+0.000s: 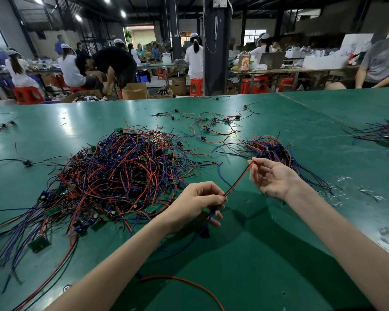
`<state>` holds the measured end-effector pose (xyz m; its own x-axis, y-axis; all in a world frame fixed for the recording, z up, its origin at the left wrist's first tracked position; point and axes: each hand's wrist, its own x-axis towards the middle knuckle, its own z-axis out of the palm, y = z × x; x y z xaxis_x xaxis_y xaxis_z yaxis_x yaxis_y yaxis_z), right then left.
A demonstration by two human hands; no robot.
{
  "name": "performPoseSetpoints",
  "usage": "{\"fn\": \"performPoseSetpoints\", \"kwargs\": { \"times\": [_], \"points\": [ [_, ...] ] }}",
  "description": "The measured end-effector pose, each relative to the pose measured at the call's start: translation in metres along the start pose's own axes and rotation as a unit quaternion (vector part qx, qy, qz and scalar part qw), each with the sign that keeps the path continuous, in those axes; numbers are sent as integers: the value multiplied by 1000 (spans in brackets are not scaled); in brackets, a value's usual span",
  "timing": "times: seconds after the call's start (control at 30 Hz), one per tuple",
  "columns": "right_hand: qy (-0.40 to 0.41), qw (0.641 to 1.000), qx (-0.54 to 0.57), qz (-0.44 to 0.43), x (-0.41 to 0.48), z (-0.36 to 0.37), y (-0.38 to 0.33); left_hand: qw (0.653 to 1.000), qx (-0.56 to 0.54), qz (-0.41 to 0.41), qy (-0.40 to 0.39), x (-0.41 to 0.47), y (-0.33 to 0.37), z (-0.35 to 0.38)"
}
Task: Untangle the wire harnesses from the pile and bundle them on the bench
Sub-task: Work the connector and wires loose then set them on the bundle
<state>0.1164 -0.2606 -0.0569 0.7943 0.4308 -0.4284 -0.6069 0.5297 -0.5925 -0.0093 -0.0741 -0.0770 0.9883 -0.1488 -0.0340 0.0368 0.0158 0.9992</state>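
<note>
Between pinching fingers (214, 197), a red-black wire (239, 178).

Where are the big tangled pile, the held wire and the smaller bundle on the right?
tangled pile (121, 167): head view, its dense middle.
held wire (239, 179): head view, its taut middle stretch.
smaller bundle (271, 149): head view, its dark centre.

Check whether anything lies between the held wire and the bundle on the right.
Nothing visible does. The wire is stretched between the left hand and the right hand, above the bench. The bundle lies just beyond the right hand, and the pile is off to the left.
</note>
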Motion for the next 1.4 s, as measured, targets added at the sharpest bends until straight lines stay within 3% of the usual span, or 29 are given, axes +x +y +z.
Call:
{"fn": "performPoseSetpoints", "kwargs": {
  "times": [0.23, 0.43, 0.53, 0.67, 0.8, 1.0, 1.17, 1.4],
  "points": [
    [11, 991, -83, -105, 4, 0, -2, 1000, 3, 5, 16, -1, 1, -3],
    [14, 994, -56, -89, 4, 2, 3, 999, 43, 3, 29, 1, 1, -1],
    [-28, 986, -117, -113, -5, 8, 8, 994, 70, 19, 79, 3, 2, -2],
    [-65, 951, -272, -133, -18, 19, 32, 987, 8, 33, 159, 10, 4, -9],
    [-143, 907, -383, -97, -27, 32, 71, 979, -86, 52, 175, 11, 5, -12],
    [-139, 898, -404, -109, -26, 33, 79, 972, -99, 77, 197, 13, 3, -9],
    [-128, 893, -406, -146, -26, 28, 75, 989, -62, 53, 122, 11, 1, -9],
    [-159, 869, -437, -171, -25, 28, 79, 969, -15, 120, 214, 12, 0, -14]
  ]
}}
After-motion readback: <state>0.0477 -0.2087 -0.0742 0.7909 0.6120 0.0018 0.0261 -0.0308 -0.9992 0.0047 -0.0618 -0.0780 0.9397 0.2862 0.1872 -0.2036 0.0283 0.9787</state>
